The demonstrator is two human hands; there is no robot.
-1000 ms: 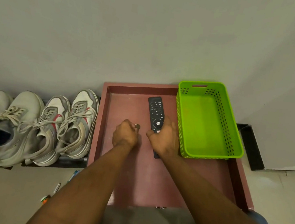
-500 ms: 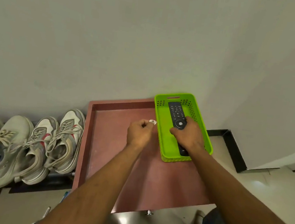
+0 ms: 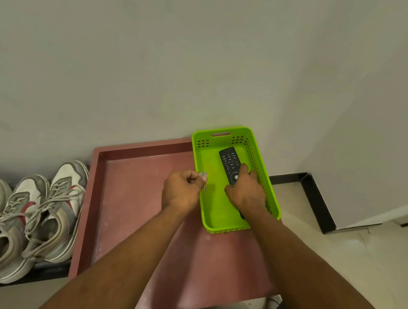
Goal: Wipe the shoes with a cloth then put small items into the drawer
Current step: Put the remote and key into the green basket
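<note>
While your right hand (image 3: 245, 193) lies over the near end of the black remote (image 3: 230, 163), fingers curled around it, the remote sits inside the bright green basket (image 3: 213, 214), along its right side. The basket rests in the far right corner of the open reddish drawer (image 3: 134, 210). Your left hand (image 3: 181, 191) is closed in a pinch on a small metal key (image 3: 204, 177), which hangs right at the basket's left rim.

To finish this step well, let the remote settle flat on the basket floor before you loosen your fingers, and carry the key a little further right so it clears the rim, then lower it onto the bare green floor to the left of the remote. That patch looks open and wide enough, so nothing should need nudging aside.

Mind the edges. The basket walls are perforated and stand up above the drawer floor; the key could catch on the rim or, I judge, slip outside it. The wall is just behind the basket, so lift your hands up and back toward you. The drawer floor to the left of the basket is bare and gives free room. A row of pale shoes (image 3: 57, 213) stands beyond the drawer's left wall, well apart from both hands.
</note>
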